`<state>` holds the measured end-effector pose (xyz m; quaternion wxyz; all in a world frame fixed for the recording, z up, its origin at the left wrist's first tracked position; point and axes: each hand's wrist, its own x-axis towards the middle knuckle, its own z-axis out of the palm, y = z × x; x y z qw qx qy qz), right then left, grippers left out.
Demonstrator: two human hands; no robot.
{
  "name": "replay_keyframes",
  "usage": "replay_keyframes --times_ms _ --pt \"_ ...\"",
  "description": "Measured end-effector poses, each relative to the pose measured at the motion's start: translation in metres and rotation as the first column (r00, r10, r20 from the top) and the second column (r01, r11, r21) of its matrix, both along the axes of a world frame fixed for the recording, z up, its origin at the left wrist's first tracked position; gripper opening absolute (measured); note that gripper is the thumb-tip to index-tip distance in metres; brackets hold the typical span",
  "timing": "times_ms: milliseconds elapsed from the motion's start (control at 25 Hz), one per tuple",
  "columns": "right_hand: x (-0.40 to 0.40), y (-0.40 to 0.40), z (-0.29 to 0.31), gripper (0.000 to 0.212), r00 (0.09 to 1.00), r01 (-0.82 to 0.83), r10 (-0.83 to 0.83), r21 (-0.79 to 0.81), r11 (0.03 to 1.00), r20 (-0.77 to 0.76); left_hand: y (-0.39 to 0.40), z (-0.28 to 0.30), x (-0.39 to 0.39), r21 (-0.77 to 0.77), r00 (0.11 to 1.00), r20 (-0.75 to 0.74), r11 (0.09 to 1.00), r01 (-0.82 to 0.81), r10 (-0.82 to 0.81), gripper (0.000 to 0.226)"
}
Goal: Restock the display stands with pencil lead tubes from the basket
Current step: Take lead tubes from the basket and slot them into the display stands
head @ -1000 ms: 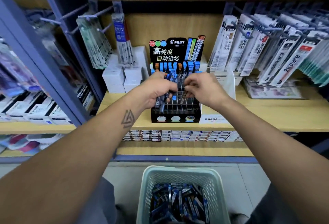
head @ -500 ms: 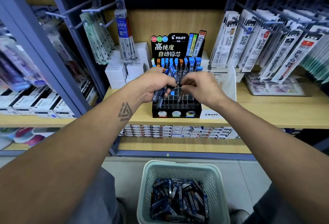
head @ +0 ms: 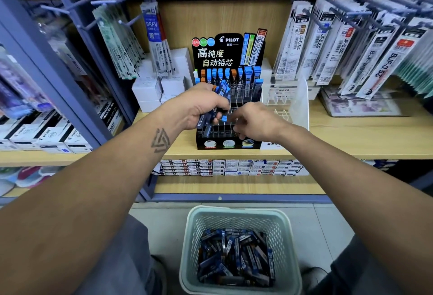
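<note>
Refill packets [head: 121, 44] hang from pegs at far left. The left hand [head: 203, 107] grips a bundle of blue-capped pencil lead tubes [head: 219, 105] over the black Pilot display stand [head: 228, 142] on the wooden shelf [head: 351, 140]. Just beside it, the right hand [head: 254, 122] hovers over the stand's front slots, fingers curled (whether they pinch a tube, I cannot tell). A clear acrylic stand [head: 298, 102] sits right of it. On the floor below, the pale green basket [head: 239, 215] holds many more tubes.
</note>
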<state>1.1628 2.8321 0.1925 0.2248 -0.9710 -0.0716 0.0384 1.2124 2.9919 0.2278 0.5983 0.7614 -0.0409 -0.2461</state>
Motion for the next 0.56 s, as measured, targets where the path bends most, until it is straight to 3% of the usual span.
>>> replay_keyframes --times_ms 80,160,240,320,440,560 --pt "0.002 -0.006 0.007 0.026 0.997 0.067 -0.067 0.028 0.997 0.027 -0.001 -0.001 0.000 -0.002 1.000 -0.009 1.000 0.023 -0.023 0.020" --pt "0.005 -0.012 0.017 0.025 0.976 0.202 -0.214 0.218 0.955 0.035 -0.002 -0.001 -0.001 -0.018 0.998 -0.019 0.998 0.055 -0.056 0.019" --pt "0.002 -0.015 0.027 0.025 0.945 0.309 -0.311 0.587 0.748 -0.100 -0.005 0.001 -0.004 -0.049 0.993 -0.034 0.992 0.114 -0.115 0.017" --pt "-0.004 -0.015 0.032 0.028 0.936 0.339 -0.273 0.783 0.522 -0.223 -0.009 0.002 -0.008 -0.085 0.984 -0.054 0.983 0.165 -0.170 0.017" --pt "-0.010 -0.018 0.028 0.029 0.935 0.345 -0.235 0.838 0.422 -0.266 -0.017 0.000 -0.010 -0.093 0.979 -0.056 0.977 0.191 -0.197 0.017" --pt "-0.011 -0.030 0.025 0.022 0.905 0.394 -0.310 0.850 0.350 -0.291 -0.021 -0.003 -0.010 -0.072 0.985 -0.065 0.985 0.154 -0.159 0.016"
